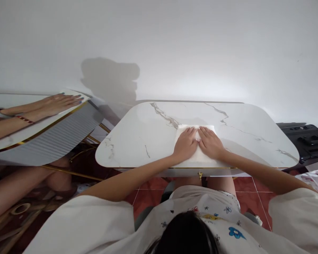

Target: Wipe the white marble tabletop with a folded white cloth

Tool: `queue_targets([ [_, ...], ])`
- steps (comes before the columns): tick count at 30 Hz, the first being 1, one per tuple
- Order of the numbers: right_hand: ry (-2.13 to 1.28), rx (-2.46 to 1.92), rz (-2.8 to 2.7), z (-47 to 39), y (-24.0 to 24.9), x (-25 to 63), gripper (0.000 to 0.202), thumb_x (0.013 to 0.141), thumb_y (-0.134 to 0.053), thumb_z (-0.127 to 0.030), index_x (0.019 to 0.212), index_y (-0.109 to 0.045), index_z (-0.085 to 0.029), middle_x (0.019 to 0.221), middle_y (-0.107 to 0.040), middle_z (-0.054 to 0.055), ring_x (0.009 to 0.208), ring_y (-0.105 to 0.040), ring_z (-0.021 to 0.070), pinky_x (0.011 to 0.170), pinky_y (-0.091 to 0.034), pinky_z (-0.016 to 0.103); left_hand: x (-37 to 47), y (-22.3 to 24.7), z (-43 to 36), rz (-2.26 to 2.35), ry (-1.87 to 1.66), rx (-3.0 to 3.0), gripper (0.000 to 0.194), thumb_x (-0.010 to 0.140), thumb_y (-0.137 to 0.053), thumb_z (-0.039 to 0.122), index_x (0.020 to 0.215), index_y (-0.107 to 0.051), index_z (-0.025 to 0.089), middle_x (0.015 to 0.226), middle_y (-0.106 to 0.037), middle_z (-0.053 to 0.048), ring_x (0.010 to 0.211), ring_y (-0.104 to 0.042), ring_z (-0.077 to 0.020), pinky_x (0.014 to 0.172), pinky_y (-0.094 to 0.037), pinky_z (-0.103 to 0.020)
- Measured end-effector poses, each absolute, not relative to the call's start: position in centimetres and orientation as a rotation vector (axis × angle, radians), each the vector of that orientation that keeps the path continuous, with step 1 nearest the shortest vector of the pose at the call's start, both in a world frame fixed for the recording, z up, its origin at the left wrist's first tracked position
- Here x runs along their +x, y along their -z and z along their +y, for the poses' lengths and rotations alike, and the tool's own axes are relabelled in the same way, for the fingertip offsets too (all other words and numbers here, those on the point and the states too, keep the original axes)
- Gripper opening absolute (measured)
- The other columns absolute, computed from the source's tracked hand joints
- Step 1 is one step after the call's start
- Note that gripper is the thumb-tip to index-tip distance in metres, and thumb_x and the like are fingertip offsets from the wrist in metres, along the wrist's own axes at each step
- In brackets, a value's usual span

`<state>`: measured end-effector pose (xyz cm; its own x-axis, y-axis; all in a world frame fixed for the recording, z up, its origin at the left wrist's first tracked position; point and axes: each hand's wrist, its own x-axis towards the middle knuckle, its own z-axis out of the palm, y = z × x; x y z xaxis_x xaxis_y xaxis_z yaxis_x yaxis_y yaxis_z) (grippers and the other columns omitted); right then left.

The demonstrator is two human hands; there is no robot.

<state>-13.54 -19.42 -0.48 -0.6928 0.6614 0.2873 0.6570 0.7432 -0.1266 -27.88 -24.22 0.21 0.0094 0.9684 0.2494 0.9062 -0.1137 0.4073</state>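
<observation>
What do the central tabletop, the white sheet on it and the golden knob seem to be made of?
Central tabletop: faintly glossy, marble-like veining, possibly stone or laminate. White sheet: matte, thin, probably paper or cloth. Golden knob: likely polished metal, given its shine.

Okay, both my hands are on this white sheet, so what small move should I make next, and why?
Probably ease your left hand and right hand apart, smoothing the sheet outward: both lie flat on it, thumbs close together, and tabletop shows on either side.
</observation>
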Motion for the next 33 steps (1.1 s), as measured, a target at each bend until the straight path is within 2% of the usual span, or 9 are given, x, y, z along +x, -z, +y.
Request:
queue_targets([
  [5,-0.023,-1.001,-2.57,-23.6,0.6,-11.1,0.053,0.091,-0.032,-0.025,0.139,-0.044,-0.003,0.146,-0.042,0.016,0.137,-0.036,0.0266,0.112,-0.031,0.043,-26.2,-0.6,-28.0,1.89,-0.628,2.101,0.054,0.087,-0.036,0.021,0.14,-0.04,0.011,0.151,-0.035,-0.01,0.142,-0.026,-0.0232,0.117,-0.024,-0.041],
  [9,-0.027,-0.972,-2.578,-22.2,0.6,-10.5,0.053,0.09,-0.034,-0.026,0.138,-0.045,-0.005,0.144,-0.045,0.015,0.135,-0.039,0.0268,0.111,-0.034,0.044,-25.4,-0.4,-26.9,1.9,-0.638,2.095,0.055,0.086,-0.037,0.02,0.14,-0.039,0.009,0.151,-0.034,-0.011,0.142,-0.024,-0.0243,0.118,-0.022,-0.041],
  [13,-0.031,-0.972,-2.623,-17.0,0.4,-11.0,0.054,0.089,-0.037,-0.025,0.137,-0.045,-0.003,0.143,-0.045,0.017,0.135,-0.039,0.028,0.112,-0.032,0.044,-25.4,-0.1,-22.3,1.934,-0.694,2.115,0.053,0.087,-0.037,0.019,0.138,-0.042,0.007,0.149,-0.037,-0.013,0.141,-0.027,-0.0257,0.117,-0.023,-0.04],
  [16,-0.033,-0.957,-2.649,-12.1,0.3,-11.7,0.052,0.09,-0.037,-0.025,0.137,-0.046,-0.006,0.143,-0.046,0.016,0.135,-0.039,0.0279,0.112,-0.032,0.044,-25.8,0.0,-17.5,1.951,-0.761,2.165,0.049,0.087,-0.036,0.015,0.134,-0.046,0.005,0.145,-0.043,-0.015,0.137,-0.033,-0.0264,0.116,-0.026,-0.039],
  [24,-0.061,-0.933,-2.605,-0.2,0.7,-14.5,0.049,0.09,-0.037,-0.025,0.136,-0.047,-0.013,0.144,-0.047,0.01,0.134,-0.039,0.026,0.111,-0.031,0.044,-28.3,0.2,-6.0,1.97,-0.873,2.266,0.041,0.085,-0.034,0.01,0.12,-0.056,0.007,0.127,-0.058,-0.014,0.124,-0.046,-0.0245,0.109,-0.033,-0.036],
  [27,-0.027,-0.953,-2.592,2.8,0.6,-15.7,0.047,0.09,-0.037,-0.023,0.134,-0.049,-0.012,0.142,-0.048,0.011,0.134,-0.039,0.0261,0.111,-0.031,0.043,-29.3,0.1,-2.6,1.983,-0.891,2.29,0.039,0.085,-0.034,0.01,0.116,-0.058,0.009,0.122,-0.06,-0.013,0.12,-0.048,-0.0232,0.107,-0.034,-0.035],
  [33,0.01,-1.052,-2.538,6.1,-0.2,-17.9,0.038,0.091,-0.033,-0.017,0.12,-0.057,-0.013,0.126,-0.061,0.012,0.115,-0.054,0.0257,0.098,-0.041,0.039,-30.4,-0.2,1.5,2.052,-0.894,2.226,0.033,0.084,-0.034,0.008,0.1,-0.062,0.015,0.107,-0.065,-0.011,0.107,-0.055,-0.0227,0.097,-0.041,-0.034],
])
